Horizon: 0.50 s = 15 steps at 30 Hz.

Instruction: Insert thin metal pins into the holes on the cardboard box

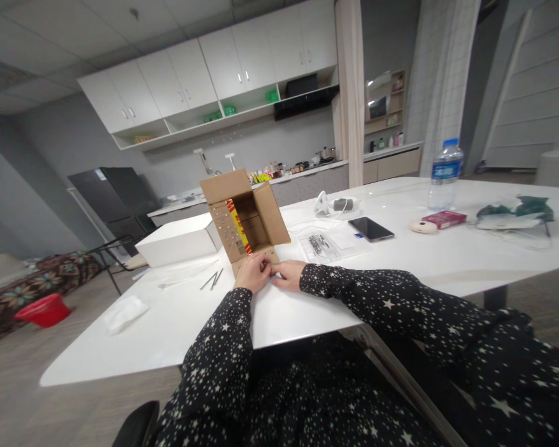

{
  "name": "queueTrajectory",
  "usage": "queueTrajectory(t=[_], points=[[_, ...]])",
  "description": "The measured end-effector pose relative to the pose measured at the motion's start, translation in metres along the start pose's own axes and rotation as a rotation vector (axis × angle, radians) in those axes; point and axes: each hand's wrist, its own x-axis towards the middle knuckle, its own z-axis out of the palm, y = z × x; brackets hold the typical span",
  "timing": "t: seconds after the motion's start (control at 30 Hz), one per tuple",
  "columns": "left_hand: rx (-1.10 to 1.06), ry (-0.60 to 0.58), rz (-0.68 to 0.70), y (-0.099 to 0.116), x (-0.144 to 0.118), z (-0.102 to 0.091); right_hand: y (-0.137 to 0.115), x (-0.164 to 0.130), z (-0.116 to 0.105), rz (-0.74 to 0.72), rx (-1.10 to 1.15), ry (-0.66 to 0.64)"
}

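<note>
Both hands are meeting at the near flap of a small cardboard box, which is lying on its side on the white table with its mouth facing the person. The left hand is curling its fingers onto the flap's edge at about 6 o'clock of the box, and the right hand is resting just beside it, fingertips bent down against the same flap; this looks like pressing it flat so the box stays put and open. Whether anything small is being pinched between the fingers is hard to tell, as the knuckles are covering the contact.

At 9 o'clock of the box a white box is touching it or sitting just beside it, and two thin metal rods are lying at 7 o'clock. At 3 o'clock a clear bag of parts and a phone are lying face up, with a water bottle standing well apart at 2 o'clock. The box's inside is partly shadowed, and the dotted card on its left wall is too small to read
</note>
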Motion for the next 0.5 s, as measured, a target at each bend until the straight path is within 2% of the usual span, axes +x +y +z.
queueTrajectory(t=[0.5], points=[[-0.030, -0.031, -0.031, 0.0012, -0.0016, -0.0031, 0.0008, -0.0003, 0.0005, 0.001, -0.019, 0.001]])
